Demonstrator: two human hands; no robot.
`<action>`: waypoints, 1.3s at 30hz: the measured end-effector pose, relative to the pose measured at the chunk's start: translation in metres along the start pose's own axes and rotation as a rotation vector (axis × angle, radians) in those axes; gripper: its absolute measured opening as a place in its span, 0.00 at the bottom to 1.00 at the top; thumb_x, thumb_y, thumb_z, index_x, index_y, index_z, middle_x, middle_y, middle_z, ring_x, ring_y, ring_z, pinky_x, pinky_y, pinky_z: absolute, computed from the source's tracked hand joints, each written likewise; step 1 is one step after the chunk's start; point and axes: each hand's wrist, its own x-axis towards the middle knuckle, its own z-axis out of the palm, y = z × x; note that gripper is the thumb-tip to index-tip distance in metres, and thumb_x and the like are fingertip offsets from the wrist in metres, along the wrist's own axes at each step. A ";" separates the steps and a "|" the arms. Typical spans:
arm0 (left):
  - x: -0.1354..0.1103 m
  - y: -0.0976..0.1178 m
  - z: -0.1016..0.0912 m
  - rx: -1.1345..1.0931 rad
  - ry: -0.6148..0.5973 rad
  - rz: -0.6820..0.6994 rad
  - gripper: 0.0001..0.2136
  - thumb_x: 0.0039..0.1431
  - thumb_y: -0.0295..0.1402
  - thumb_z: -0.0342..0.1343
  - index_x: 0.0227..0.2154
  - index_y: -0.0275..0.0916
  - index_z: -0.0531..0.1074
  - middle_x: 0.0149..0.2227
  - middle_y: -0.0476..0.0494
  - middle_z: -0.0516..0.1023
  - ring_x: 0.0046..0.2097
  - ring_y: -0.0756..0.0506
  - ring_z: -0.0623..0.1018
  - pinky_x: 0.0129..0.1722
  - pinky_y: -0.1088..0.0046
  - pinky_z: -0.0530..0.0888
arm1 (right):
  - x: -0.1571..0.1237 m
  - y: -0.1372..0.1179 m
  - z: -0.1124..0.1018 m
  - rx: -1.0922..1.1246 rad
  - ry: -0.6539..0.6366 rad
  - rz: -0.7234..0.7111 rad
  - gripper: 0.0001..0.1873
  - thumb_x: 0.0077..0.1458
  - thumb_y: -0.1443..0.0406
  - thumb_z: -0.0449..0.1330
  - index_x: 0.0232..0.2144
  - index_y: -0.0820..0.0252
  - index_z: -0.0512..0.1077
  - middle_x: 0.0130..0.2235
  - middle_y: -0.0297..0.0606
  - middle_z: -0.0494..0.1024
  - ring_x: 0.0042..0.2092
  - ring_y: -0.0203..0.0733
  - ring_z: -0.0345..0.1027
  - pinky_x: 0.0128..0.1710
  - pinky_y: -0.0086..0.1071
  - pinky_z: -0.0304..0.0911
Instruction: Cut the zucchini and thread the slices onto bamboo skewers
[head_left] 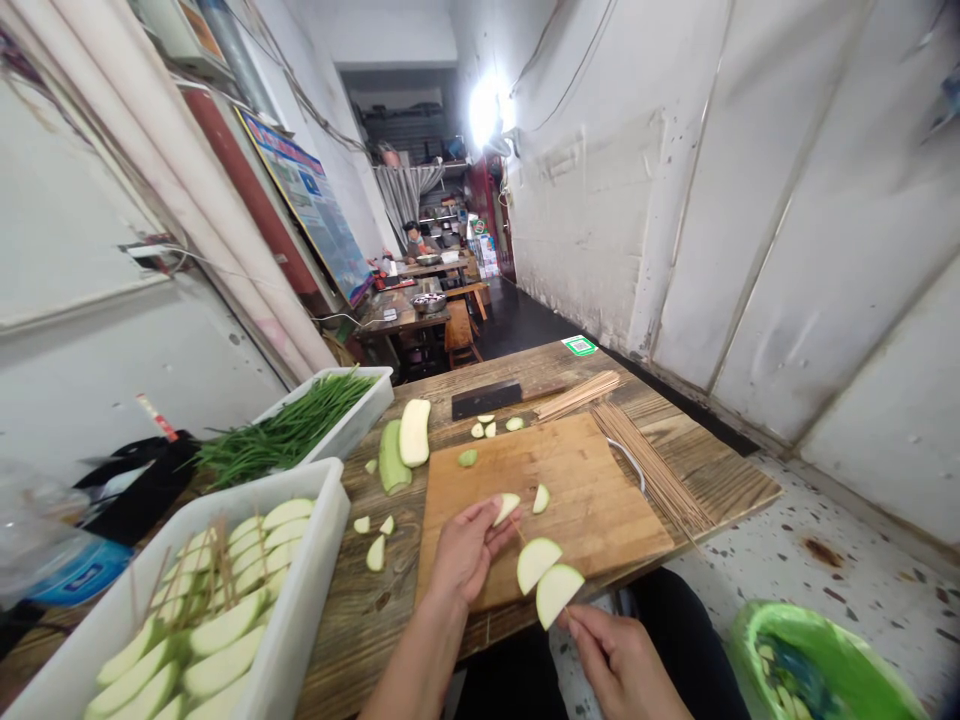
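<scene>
My left hand [469,548], at the near part of the wooden cutting board [607,500], pinches a pale half-round squash slice [507,508] between thumb and fingers. With its fingers closed on the lower end of a thin wooden skewer, my right hand [626,655] is at the board's near edge. Two larger squash slices [538,565] are threaded on that skewer, and its tip points towards my left hand. A small wedge [541,498] and a green end piece [468,457] lie loose on the board. Beyond its left corner rest a peeled squash [415,432] and a greener piece [393,458].
Left of the board stands a white tub [330,520] of skewered slices, with a tray of green chives [300,425] behind. A dark-bladed cleaver [486,400] and bare skewers [649,465] lie past the board. A green bin [862,640] is lower right. A person [415,240] sits far back.
</scene>
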 end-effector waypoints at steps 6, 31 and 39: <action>0.000 -0.005 -0.003 0.024 -0.028 0.001 0.04 0.54 0.23 0.55 0.31 0.28 0.74 0.33 0.33 0.79 0.33 0.46 0.79 0.33 0.73 0.77 | -0.001 0.001 0.000 -0.009 -0.004 0.009 0.16 0.62 0.62 0.43 0.27 0.59 0.65 0.23 0.30 0.61 0.24 0.35 0.57 0.25 0.26 0.53; -0.015 -0.020 0.025 -0.170 -0.031 0.084 0.03 0.56 0.25 0.53 0.32 0.29 0.71 0.34 0.32 0.79 0.37 0.44 0.79 0.38 0.71 0.76 | -0.001 0.006 0.009 -0.002 0.110 -0.043 0.21 0.63 0.58 0.42 0.28 0.62 0.69 0.22 0.34 0.68 0.22 0.35 0.62 0.23 0.25 0.57; -0.013 -0.024 0.023 -0.137 -0.016 0.058 0.04 0.56 0.24 0.52 0.32 0.28 0.71 0.35 0.30 0.79 0.35 0.44 0.80 0.37 0.72 0.76 | -0.004 -0.001 0.004 -0.029 0.100 -0.049 0.20 0.63 0.60 0.42 0.28 0.61 0.69 0.22 0.35 0.69 0.23 0.36 0.63 0.23 0.25 0.58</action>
